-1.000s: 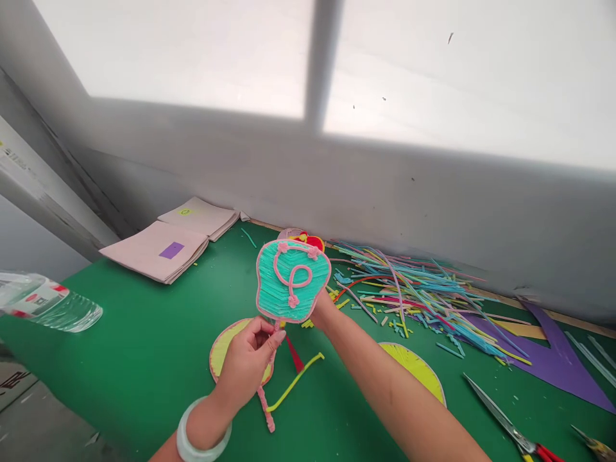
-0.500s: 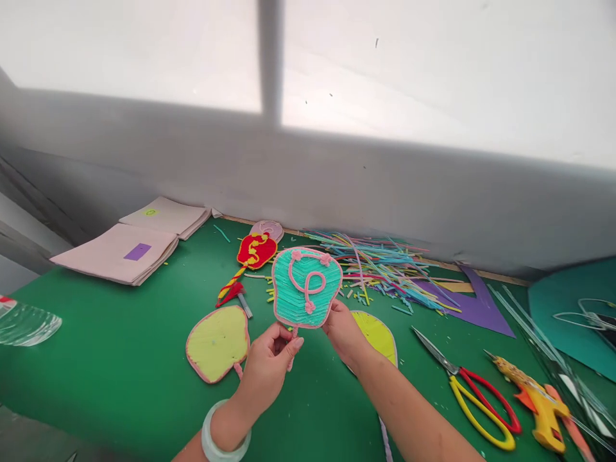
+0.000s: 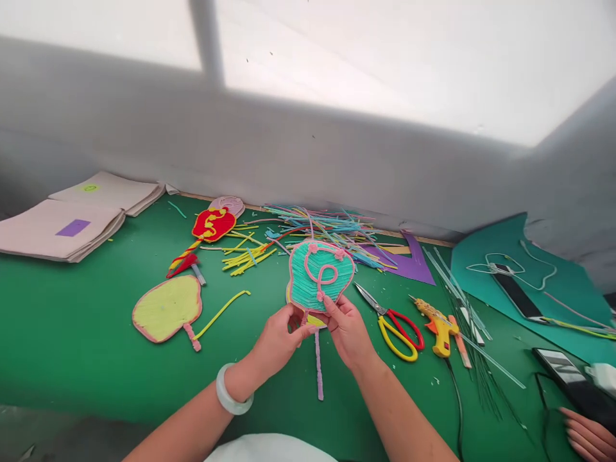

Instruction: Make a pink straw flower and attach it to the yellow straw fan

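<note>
Your right hand (image 3: 351, 333) now has its thumb over the front of the turquoise fan (image 3: 308, 289), so its grip joins your left hand (image 3: 276, 337), pinching the pink handle (image 3: 305, 317), in steadying it.

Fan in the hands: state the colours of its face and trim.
The fan has a turquoise face trimmed in pink; the head view shows it best.

"what's over on the left?"
"two stacks of pale paper (image 3: 31, 226), the nearer bearing a purple rectangle (image 3: 73, 228), the farther a yellow-green round mark (image 3: 90, 188)."
"and on the right?"
"a teal sheet (image 3: 507, 241), its far edge up against the grey wall (image 3: 337, 170). a dark, phone-like device (image 3: 517, 295) and a looping white cable (image 3: 553, 272) lie on it. nearer, a second phone (image 3: 561, 367) sits near a white plug (image 3: 603, 376)."
</note>
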The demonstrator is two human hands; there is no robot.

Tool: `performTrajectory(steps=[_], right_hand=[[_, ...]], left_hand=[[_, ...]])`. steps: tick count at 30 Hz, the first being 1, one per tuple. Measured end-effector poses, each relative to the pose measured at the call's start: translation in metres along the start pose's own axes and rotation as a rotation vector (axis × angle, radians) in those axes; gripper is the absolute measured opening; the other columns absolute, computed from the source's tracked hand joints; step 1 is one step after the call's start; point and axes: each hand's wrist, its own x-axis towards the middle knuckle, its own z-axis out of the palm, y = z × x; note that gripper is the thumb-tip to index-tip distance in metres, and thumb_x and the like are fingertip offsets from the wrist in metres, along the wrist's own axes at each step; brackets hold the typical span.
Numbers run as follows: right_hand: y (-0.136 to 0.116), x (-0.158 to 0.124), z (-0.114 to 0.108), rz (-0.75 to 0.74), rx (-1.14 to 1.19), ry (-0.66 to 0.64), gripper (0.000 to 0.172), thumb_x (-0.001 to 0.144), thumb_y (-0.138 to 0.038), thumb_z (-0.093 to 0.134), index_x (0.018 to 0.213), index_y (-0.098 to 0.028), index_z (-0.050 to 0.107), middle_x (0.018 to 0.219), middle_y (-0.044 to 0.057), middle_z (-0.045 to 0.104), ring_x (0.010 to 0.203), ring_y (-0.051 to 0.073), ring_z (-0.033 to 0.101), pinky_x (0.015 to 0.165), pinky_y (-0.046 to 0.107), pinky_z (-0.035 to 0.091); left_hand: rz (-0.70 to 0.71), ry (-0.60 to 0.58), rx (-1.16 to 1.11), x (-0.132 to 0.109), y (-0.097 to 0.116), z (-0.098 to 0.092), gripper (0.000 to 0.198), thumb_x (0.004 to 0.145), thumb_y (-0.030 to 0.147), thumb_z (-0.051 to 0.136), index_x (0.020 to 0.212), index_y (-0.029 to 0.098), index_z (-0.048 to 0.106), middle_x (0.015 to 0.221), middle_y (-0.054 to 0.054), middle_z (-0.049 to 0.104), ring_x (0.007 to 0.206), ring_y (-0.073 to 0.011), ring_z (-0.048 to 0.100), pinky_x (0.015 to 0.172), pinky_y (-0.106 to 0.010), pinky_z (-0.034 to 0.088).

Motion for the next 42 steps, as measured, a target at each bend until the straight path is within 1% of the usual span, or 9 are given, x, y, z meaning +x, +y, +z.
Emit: performTrajectory(steps=[3, 5, 7, 12, 17, 23, 30, 37, 42], right_hand=[[-0.001, 0.000, -0.011, -0.028, 0.008, -0.012, 0.031, 0.077, -0.040, 0.078, 0.100, -0.022, 0.069, 0.104, 0.004, 0.075, 0.098, 0.023, 0.069, 0.095, 0.043, 0.052], [0.000, 0.002, -0.016, -0.029, 0.011, -0.016, 0.031, 0.076, -0.041, 0.078, 0.099, -0.021, 0.069, 0.105, 0.004, 0.075, 0.097, 0.023, 0.069, 0.094, 0.043, 0.053], [0.003, 0.004, -0.021, -0.017, 0.005, -0.019, 0.034, 0.076, -0.043, 0.078, 0.101, -0.021, 0.069, 0.107, 0.004, 0.075, 0.098, 0.024, 0.069, 0.093, 0.043, 0.053], [0.011, 0.006, -0.032, 0.022, -0.031, 0.012, 0.038, 0.073, -0.045, 0.079, 0.100, -0.021, 0.070, 0.106, 0.005, 0.075, 0.099, 0.025, 0.068, 0.091, 0.043, 0.053], [0.017, 0.007, -0.037, 0.053, -0.042, -0.030, 0.033, 0.079, -0.045, 0.075, 0.103, -0.022, 0.071, 0.103, 0.004, 0.075, 0.096, 0.023, 0.069, 0.090, 0.042, 0.052], [0.017, 0.004, -0.034, 0.083, -0.113, -0.055, 0.037, 0.075, -0.046, 0.078, 0.101, -0.021, 0.073, 0.100, 0.004, 0.076, 0.092, 0.022, 0.068, 0.086, 0.040, 0.054], [0.021, 0.000, -0.029, 0.167, -0.215, -0.131, 0.037, 0.071, -0.048, 0.079, 0.095, -0.020, 0.074, 0.097, 0.005, 0.076, 0.085, 0.021, 0.068, 0.078, 0.038, 0.056], [0.023, 0.001, -0.032, 0.171, -0.186, -0.139, 0.041, 0.072, -0.052, 0.078, 0.099, -0.022, 0.074, 0.099, 0.005, 0.076, 0.089, 0.024, 0.069, 0.082, 0.041, 0.055], [0.024, 0.001, -0.033, 0.202, -0.168, -0.101, 0.043, 0.075, -0.059, 0.073, 0.090, -0.019, 0.075, 0.089, 0.005, 0.076, 0.092, 0.025, 0.069, 0.083, 0.041, 0.055]], left_hand=[[0.004, -0.054, -0.101, 0.011, 0.012, -0.002, 0.043, 0.071, 0.045, 0.076, 0.101, 0.018, 0.058, 0.087, -0.002, 0.068, 0.063, -0.0138, 0.059, 0.062, -0.027, 0.049], [0.014, -0.085, -0.234, 0.020, 0.019, -0.005, 0.041, 0.074, 0.044, 0.074, 0.102, 0.017, 0.062, 0.099, -0.006, 0.071, 0.084, -0.0185, 0.066, 0.078, -0.030, 0.053], [-0.001, -0.128, -0.313, 0.027, 0.022, -0.006, 0.037, 0.077, 0.043, 0.073, 0.100, 0.016, 0.066, 0.104, -0.008, 0.072, 0.095, -0.0214, 0.066, 0.089, -0.034, 0.051], [-0.069, -0.156, -0.374, 0.031, 0.006, -0.005, 0.033, 0.078, 0.041, 0.073, 0.097, 0.014, 0.071, 0.101, -0.009, 0.074, 0.089, -0.0243, 0.069, 0.079, -0.037, 0.055], [-0.128, -0.185, -0.394, 0.029, -0.005, -0.010, 0.029, 0.081, 0.037, 0.072, 0.100, 0.016, 0.072, 0.104, -0.008, 0.075, 0.096, -0.0242, 0.069, 0.091, -0.040, 0.053], [-0.093, -0.079, -0.477, 0.029, -0.005, -0.012, 0.043, 0.078, 0.036, 0.076, 0.114, 0.017, 0.065, 0.117, -0.009, 0.071, 0.112, -0.0265, 0.064, 0.098, -0.038, 0.050], [-0.164, 0.037, -0.523, 0.030, -0.006, -0.018, 0.041, 0.073, 0.038, 0.080, 0.104, 0.013, 0.069, 0.101, -0.010, 0.076, 0.088, -0.0275, 0.073, 0.079, -0.041, 0.059], [-0.176, 0.056, -0.524, 0.029, -0.005, -0.018, 0.043, 0.070, 0.039, 0.082, 0.102, 0.013, 0.071, 0.100, -0.010, 0.077, 0.088, -0.0283, 0.073, 0.082, -0.043, 0.059], [-0.199, 0.056, -0.528, 0.029, -0.004, -0.018, 0.041, 0.070, 0.038, 0.082, 0.101, 0.012, 0.071, 0.097, -0.010, 0.077, 0.087, -0.0283, 0.073, 0.083, -0.043, 0.059]])
